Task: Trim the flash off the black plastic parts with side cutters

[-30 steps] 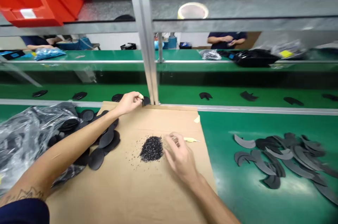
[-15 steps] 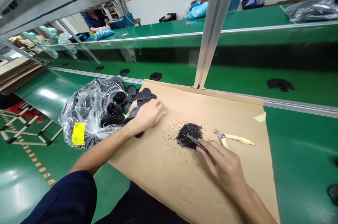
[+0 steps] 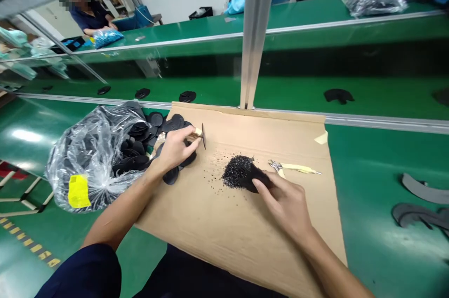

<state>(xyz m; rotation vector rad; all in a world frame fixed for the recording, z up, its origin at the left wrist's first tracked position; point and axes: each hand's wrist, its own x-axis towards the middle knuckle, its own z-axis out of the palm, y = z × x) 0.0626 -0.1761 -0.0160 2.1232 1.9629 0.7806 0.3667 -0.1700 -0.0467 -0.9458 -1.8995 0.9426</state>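
My left hand [image 3: 177, 148] is closed in a pinch at the left of the cardboard sheet [image 3: 210, 242]. A thin black disc [image 3: 204, 136], seen edge-on, stands at its fingertips. Loose black discs [image 3: 173, 123] lie beside and beneath this hand. My right hand [image 3: 286, 197] grips a flat black piece [image 3: 255, 180], whose full outline is partly covered by the fingers. That piece overlaps the right side of a heap of small black bits [image 3: 234, 171]. Cutting nippers with pale yellow handles [image 3: 294, 167] lie just beyond the right hand.
A clear plastic bag of black discs [image 3: 94, 148] with a yellow label sits at left. A metal post [image 3: 253, 45] rises behind the cardboard. Curved dark pieces [image 3: 417, 214] lie at right. Several black pieces rest on the green surface behind. A co-worker [image 3: 87, 15] sits across.
My view has swung to the right. The left hand has turned, and a disc now shows edge-on at its fingertips. The dark piece in my right hand now shows its broad face.
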